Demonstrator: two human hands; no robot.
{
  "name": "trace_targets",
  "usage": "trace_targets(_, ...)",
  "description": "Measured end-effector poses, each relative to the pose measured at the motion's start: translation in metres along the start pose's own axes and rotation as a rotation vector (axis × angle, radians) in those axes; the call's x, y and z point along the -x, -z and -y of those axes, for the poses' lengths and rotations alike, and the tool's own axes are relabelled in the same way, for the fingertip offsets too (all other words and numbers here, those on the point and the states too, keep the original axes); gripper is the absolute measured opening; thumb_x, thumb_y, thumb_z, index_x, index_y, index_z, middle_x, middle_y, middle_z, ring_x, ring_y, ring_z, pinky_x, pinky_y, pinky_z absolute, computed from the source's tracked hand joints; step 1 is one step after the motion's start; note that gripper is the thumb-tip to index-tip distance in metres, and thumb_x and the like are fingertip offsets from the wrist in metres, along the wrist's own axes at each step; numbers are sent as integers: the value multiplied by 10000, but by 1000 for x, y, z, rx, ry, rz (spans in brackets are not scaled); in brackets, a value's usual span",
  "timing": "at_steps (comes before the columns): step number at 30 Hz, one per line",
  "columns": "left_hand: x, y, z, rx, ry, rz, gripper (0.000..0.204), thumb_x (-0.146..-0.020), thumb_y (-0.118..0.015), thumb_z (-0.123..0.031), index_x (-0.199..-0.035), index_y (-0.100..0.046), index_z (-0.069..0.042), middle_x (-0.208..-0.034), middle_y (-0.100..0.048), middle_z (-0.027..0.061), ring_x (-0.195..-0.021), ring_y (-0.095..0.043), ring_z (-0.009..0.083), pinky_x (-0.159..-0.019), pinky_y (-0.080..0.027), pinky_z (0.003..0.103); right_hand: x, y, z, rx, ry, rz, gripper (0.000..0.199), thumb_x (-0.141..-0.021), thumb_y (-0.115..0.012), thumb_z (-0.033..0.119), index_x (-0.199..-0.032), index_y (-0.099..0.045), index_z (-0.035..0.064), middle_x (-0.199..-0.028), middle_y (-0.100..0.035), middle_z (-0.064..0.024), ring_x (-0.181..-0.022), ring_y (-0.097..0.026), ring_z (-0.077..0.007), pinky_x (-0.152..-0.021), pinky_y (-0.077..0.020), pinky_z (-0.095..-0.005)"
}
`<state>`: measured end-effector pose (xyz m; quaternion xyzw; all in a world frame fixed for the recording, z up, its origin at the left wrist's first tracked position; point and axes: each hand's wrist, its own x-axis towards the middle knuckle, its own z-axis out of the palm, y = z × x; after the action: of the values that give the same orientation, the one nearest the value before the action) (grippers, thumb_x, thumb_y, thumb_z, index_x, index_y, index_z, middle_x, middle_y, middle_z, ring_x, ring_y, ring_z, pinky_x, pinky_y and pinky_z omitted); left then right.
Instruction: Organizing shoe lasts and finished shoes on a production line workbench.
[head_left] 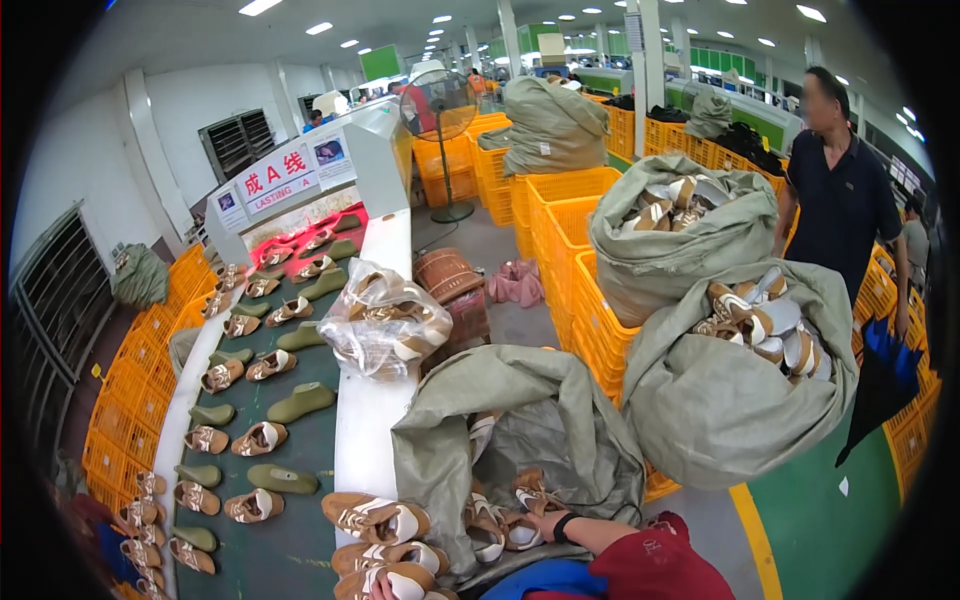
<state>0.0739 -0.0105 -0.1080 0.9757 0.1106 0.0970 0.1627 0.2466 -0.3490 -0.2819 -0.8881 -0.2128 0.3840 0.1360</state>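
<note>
My right hand (547, 524), with a black band at the wrist, reaches into an open grey-green woven sack (430, 420) and is closed on a brown-and-white sneaker (522, 532). Other sneakers (484, 525) lie beside it in the sack. At the lower edge, my left hand (381, 588) shows only some fingers, curled on a brown-and-white sneaker (405, 578). More sneakers (378, 516) are stacked just beyond it on the white ledge (358, 440) of the conveyor.
Along the green conveyor (300, 540) stand rows of sneakers and green shoe lasts (283, 479). A clear plastic bag (385, 320) of shoes rests on the ledge. Full sacks (740, 390) and orange crates (560, 260) stand right. A person (845, 190) holds a dark umbrella (880, 375).
</note>
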Motion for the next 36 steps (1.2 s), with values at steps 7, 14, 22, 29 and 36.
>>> trace_targets(7,-17,-6,12,3,-40,-4,1026,-526,-794,-429,-1332,-302,-29,-1276,-380,244,-1159,-363,428,-976,-281,512,1,-6,-2,-10,-34,-6,688,-773,-499,148,-1389,-194,133,-918,-610,-231,-853,-602,-358,-691,-454,-428)
trace_targets(14,-32,-12,30,-3,-106,48,1039,-510,-799,-424,-1327,-301,-19,-1278,-371,249,-1160,-357,431,-976,-279,514,6,5,8,-2,-50,-33,679,-780,-504,121,-1394,-215,154,-944,-609,-222,-843,-602,-350,-688,-452,-433)
trace_targets(22,-43,-26,29,31,-141,50,1055,-491,-806,-418,-1321,-300,-8,-1279,-361,254,-1160,-351,434,-976,-276,517,10,4,6,-11,-82,-21,688,-781,-498,124,-1401,-202,161,-989,-610,-200,-852,-609,-326,-688,-458,-416)
trace_targets(29,-46,-42,28,74,-164,56,1069,-475,-811,-413,-1316,-299,2,-1281,-352,259,-1160,-346,437,-976,-274,519,14,14,13,0,-99,32,735,-766,-507,121,-1413,-167,188,-1089,-579,-212,-920,-598,-328,-747,-455,-417)
trace_targets(36,2,-43,43,88,-40,48,1082,-459,-816,-408,-1311,-299,12,-1282,-343,264,-1160,-340,440,-977,-271,522,10,15,10,-43,-84,99,732,-775,-513,147,-1411,-152,142,-1013,-598,-232,-887,-598,-349,-735,-451,-420)
